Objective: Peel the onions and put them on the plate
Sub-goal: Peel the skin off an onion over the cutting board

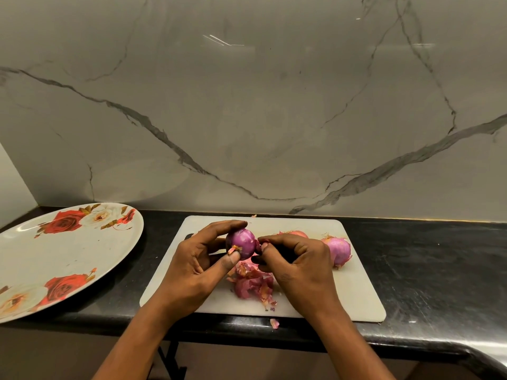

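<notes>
My left hand (197, 259) grips a purple onion (241, 241) above the white cutting board (356, 294), thumb at its lower end and fingers over its top. My right hand (296, 261) pinches a bit of skin at the onion's right side. An onion still in its skin (338, 249) lies on the board at the right, and another (295, 233) shows partly behind my right hand. A pile of peeled skins (253, 283) lies on the board beneath my hands. The flowered plate (55, 256) sits at the left with no onions on it.
The board lies on a black counter (428, 270) against a marble wall (247, 105). The plate overhangs the counter's front edge at the left. A scrap of skin (274, 323) lies on the counter in front of the board.
</notes>
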Demonstrator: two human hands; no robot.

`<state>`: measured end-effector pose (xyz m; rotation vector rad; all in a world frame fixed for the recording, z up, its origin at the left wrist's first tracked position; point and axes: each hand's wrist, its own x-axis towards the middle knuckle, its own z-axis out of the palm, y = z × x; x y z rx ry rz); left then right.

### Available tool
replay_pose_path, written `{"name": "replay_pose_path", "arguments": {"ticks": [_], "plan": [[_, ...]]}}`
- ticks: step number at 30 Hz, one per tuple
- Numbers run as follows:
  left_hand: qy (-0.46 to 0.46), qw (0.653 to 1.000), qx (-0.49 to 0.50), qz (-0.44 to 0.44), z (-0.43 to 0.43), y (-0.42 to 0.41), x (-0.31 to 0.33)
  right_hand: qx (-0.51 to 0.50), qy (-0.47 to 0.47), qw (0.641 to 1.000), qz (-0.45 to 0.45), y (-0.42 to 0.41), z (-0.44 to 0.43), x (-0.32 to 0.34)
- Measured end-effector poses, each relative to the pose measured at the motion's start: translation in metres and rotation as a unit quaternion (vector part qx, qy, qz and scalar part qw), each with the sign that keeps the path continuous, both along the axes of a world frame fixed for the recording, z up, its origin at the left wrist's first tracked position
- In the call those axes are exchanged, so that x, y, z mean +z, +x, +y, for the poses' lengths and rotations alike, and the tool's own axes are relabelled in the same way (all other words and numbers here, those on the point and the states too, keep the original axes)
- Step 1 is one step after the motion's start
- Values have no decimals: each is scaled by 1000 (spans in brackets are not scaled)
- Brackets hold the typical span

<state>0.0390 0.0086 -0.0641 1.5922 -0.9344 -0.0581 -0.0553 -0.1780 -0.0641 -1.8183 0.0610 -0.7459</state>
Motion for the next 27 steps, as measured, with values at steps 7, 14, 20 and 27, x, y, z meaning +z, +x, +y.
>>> {"name": "replay_pose_path", "arguments": {"ticks": [7,14,20,27], "plan": [[-14,1000,-9,13,0,-1,1,2,-15,1000,1,0,1,0],[-39,998,-22,42,3,-1,0,-2,15,1000,0,-1,-2,-1],[-106,986,-45,122,4,0,1,-4,17,1000,8,-1,-1,-1],[-84,990,-30,106,3,2,1,-26,-73,997,3,-2,0,-1]]}}
